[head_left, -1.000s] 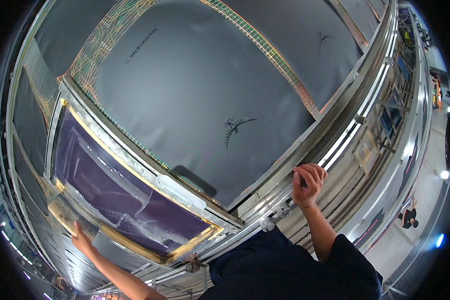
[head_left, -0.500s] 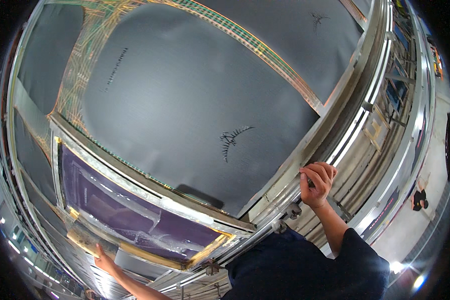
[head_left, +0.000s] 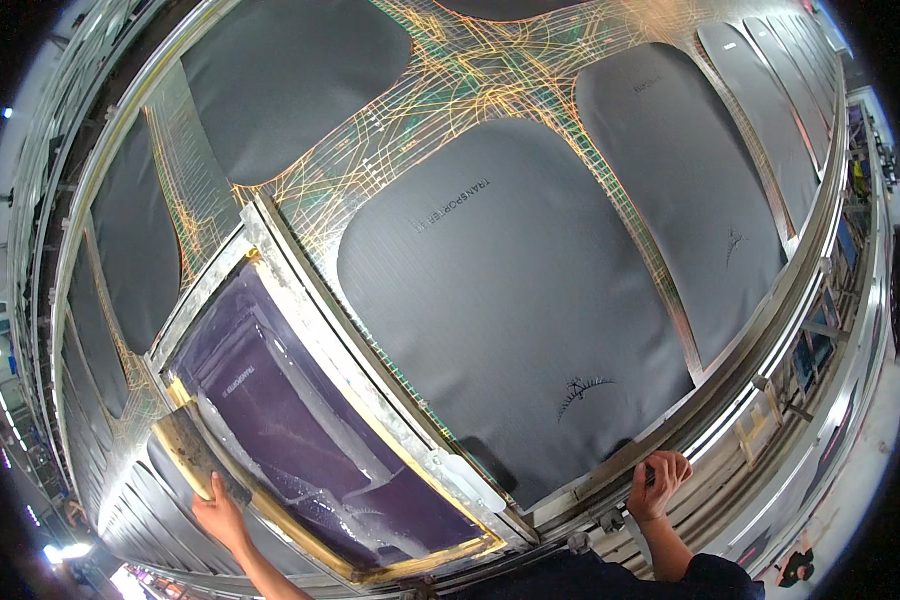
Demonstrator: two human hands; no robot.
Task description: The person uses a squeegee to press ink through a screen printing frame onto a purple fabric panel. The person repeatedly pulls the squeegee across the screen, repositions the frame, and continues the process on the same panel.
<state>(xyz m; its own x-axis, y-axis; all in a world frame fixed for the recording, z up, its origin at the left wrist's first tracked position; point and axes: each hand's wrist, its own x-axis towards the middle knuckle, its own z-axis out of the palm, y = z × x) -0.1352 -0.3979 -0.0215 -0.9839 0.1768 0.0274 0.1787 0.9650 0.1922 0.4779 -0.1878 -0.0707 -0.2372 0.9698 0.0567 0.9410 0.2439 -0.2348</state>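
Note:
At the lower left, my left hand (head_left: 220,512) grips a broad wooden squeegee (head_left: 185,450), thumb on top and fingers partly hidden beneath. The squeegee is dark and worn with a pale edge. It lies along the outer left side of a printing screen (head_left: 315,320), whose purple mesh (head_left: 280,405) carries clear wet-looking streaks and yellowish tape round the border. Off to the right, my right hand (head_left: 660,483) is loosely curled at the near end of a dark grey panel (head_left: 510,280), by the metal rail; what its fingers hold, if anything, is hidden.
More dark grey panels (head_left: 670,150) lie on a long table, with yellow, orange and green line marks (head_left: 490,85) between them. A metal rail (head_left: 740,385) runs along the near right side. Another person (head_left: 796,568) is far off at the lower right.
My view has turned left, showing more panels and marks. My left hand keeps its grip on the squeegee at the screen's side. My right hand stays curled near the rail.

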